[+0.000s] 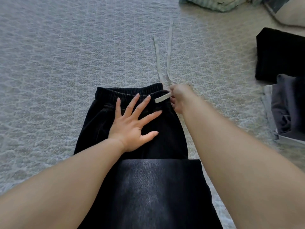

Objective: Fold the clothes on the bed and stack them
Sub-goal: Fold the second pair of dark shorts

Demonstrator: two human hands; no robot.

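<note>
Head-cam view, looking down at black trousers (132, 146) laid flat on a bed (49, 63) w/ a pale patterned quilt. Waistband at the far end; nearer end looks already doubled over, w/ a faded panel lying on top. Left hand (133, 124) rests flat on the trousers just below the waistband, fingers spread wide, holding nothing – prob. pinning the cloth so it won't slide or crease. Right hand (179, 98) at the waistband's right corner, its grip closed round the pale drawstring (162, 97) where it leaves the band; exact finger positions are blurred. Two loose drawstring tails run away from the trousers, up the quilt beyond the waistband – likely being gathered so they tuck in, not trail out of the fold. Right of the trousers, well apart: a folded black garment (280, 55), and nearer, a stack (288, 109) of grey folded clothes. Beyond the trousers, far right, a striped greenish cloth (211, 4).
</note>
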